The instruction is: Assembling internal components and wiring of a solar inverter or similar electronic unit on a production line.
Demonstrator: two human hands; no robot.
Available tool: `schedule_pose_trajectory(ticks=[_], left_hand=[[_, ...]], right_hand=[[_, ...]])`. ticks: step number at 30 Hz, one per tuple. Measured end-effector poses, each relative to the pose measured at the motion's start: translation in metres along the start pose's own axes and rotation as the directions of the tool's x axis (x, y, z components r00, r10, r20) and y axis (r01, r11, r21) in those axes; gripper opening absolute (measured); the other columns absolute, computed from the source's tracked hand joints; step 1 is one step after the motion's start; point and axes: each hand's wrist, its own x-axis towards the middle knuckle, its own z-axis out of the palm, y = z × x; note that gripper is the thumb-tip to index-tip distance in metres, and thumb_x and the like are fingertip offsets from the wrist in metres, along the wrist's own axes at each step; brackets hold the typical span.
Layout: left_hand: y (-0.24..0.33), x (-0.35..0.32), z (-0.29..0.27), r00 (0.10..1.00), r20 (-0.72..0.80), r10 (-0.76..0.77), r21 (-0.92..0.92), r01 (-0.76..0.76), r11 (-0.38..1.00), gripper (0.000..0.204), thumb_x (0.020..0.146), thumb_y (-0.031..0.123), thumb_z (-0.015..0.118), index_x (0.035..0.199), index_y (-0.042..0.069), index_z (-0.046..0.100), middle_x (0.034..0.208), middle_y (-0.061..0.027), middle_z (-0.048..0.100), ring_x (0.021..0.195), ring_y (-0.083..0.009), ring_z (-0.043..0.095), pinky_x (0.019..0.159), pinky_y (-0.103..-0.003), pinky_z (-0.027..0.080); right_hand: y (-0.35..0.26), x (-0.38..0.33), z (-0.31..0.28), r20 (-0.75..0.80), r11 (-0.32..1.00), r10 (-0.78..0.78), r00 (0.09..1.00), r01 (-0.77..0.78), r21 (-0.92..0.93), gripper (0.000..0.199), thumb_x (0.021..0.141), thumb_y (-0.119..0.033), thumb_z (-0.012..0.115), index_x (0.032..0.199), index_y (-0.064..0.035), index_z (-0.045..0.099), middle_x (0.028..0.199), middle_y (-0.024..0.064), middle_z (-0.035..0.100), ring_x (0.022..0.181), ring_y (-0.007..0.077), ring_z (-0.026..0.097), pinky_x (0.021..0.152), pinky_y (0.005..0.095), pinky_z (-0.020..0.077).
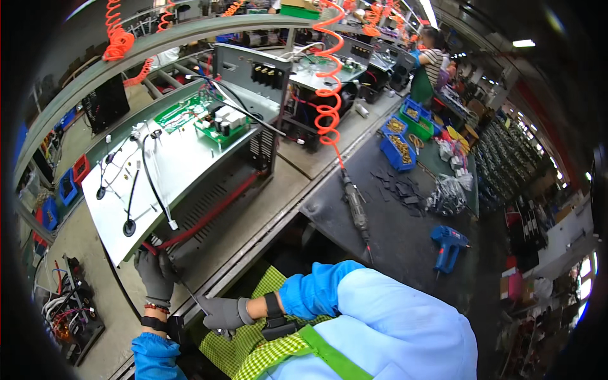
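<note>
My left hand, in a grey glove, is at the near lower corner of an open electrical unit. Its fingers close round the end of a thick red cable, with the fingertips partly hidden under the panel. My right hand, also gloved in grey, is closed on a tool with a thin metal shaft. That shaft points toward my left hand; its handle is mostly covered by my fingers. The unit's white metal panel carries green circuit boards and loose black leads.
An orange coiled hose hangs down to a power screwdriver on the dark mat. Right of it lie black pads, a blue heat gun and blue parts bins. A wired assembly sits at left. Another person stands farther off.
</note>
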Motion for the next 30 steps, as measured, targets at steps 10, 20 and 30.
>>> schedule_pose_trajectory(ticks=[10,20,30], left_hand=[[-0.019,-0.001,-0.003,0.995,0.03,0.091,0.017,-0.092,0.996,0.016,0.089,0.021,0.054,0.09,0.007,0.062,0.087,-0.0149,0.061,0.09,-0.0366,0.054,0.089,-0.048,0.037],[-0.056,0.012,-0.007,0.989,0.149,0.018,-0.092,-0.004,0.996,0.019,0.085,0.012,0.06,0.102,0.005,0.062,0.1,-0.0194,0.061,0.099,-0.0413,0.054,0.084,-0.048,0.045],[-0.01,-0.018,-0.064,0.943,0.163,-0.289,-0.274,0.325,0.905,0.045,0.083,0.02,0.065,0.123,0.001,0.055,0.108,-0.0205,0.063,0.102,-0.0356,0.06,0.091,-0.043,0.046]], right_hand=[[-0.016,0.002,-0.002,0.01,0.987,0.022,1.0,-0.024,0.161,0.029,0.084,-0.013,0.047,0.103,0.0092,0.048,0.079,0.0176,0.063,0.055,0.0268,0.066,0.038,0.0303,0.0477],[0.023,-0.142,-0.093,-0.664,0.913,-0.255,0.703,-0.052,-0.405,0.059,0.089,-0.019,0.057,0.142,-0.0082,0.034,0.066,0.0134,0.055,0.05,0.0208,0.053,0.048,0.0389,0.046],[0.143,-0.4,-0.227,-0.987,0.415,0.005,0.159,-0.899,-0.142,0.043,0.083,-0.029,0.056,0.118,-0.0042,0.055,0.103,0.0282,0.063,0.096,0.0441,0.061,0.085,0.0487,0.0485]])
